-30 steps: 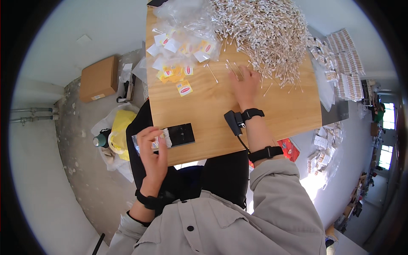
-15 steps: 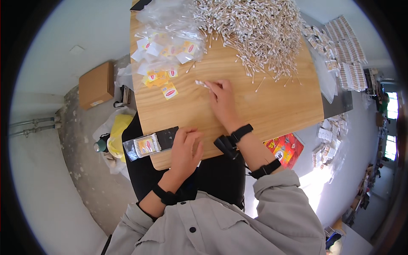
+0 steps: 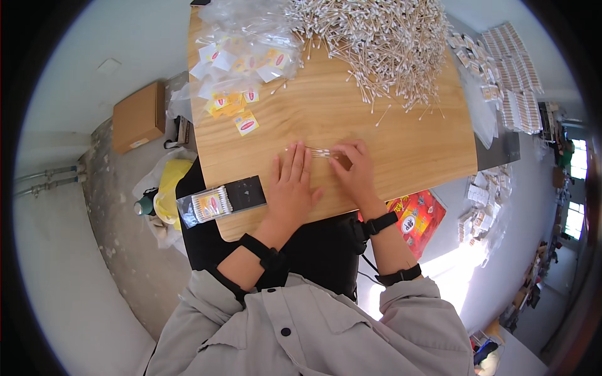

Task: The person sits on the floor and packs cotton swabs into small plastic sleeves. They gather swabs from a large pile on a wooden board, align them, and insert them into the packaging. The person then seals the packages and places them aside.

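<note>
Lying on the table (image 3: pixel 414 147) in the head view, the only one, a few swabs (image 3: pixel 321 152) bridge the gap between the two hands, out ahead of the person's body. Their long axis runs left to right, across the person rather than away from them, so one end points to each hand. The left hand (image 3: pixel 293 183) is palm down and flat, its fingers straight and pointing away from the body, the fingertips over the left ends of the swabs; it is spread rather than closed around anything. The right hand (image 3: pixel 355 168) is curled, thumb and forefinger narrow at the right ends; whether they pinch the swabs or only touch them I cannot tell. Both hands are about equally near, one at each end. Left of the left hand and nearer the body, a black tray (image 3: pixel 248 193) sits at the table's edge, with a labelled pack (image 3: pixel 212 203) of swabs at its left end, its long axis slanting slightly up to the right. The left hand is clearly the nearer to that tray. Beyond the hands, a big heap (image 3: pixel 389 50) of swabs lies ahead to the right, clear bags (image 3: pixel 251 28) and yellow cards (image 3: pixel 229 104) ahead to the left.
</note>
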`<state>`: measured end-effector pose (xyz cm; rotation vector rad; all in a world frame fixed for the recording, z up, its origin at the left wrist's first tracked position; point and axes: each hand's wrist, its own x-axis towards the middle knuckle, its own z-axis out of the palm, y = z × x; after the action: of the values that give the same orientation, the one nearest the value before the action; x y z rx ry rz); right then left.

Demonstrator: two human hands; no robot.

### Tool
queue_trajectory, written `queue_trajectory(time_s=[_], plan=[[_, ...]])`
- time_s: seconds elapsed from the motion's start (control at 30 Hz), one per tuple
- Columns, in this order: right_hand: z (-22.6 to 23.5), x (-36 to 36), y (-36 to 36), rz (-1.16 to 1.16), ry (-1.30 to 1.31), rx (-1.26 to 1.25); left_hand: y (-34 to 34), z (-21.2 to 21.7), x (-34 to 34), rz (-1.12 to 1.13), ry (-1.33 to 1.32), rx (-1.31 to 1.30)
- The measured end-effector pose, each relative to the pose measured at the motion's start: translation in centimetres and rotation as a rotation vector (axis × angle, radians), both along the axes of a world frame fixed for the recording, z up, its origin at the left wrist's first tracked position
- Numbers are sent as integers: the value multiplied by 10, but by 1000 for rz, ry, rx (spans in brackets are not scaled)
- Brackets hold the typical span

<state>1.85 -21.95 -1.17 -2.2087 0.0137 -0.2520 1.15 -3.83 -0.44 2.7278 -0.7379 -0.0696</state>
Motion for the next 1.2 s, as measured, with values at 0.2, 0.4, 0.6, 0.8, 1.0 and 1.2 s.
queue_trajectory(time_s=[0.2,0.4,0.6,0.8,1.0,1.2], plan=[[3,1,-2,-20,71,7,-4,-2,-2,23,-26,-33],[118,-9,23,48,10,517,1,11,11,11,2,-78],[238,-63,80,594,-392,1218,-7,7,6,11,55,-40],[236,-60,64,853,-426,1194,-6,7,-3,30,29,-65],[246,-45,42,825,-356,1053,-6,8,-1,16,47,-53],[138,39,4,-78,150,496,-4,4,-5,28,45,-100]])
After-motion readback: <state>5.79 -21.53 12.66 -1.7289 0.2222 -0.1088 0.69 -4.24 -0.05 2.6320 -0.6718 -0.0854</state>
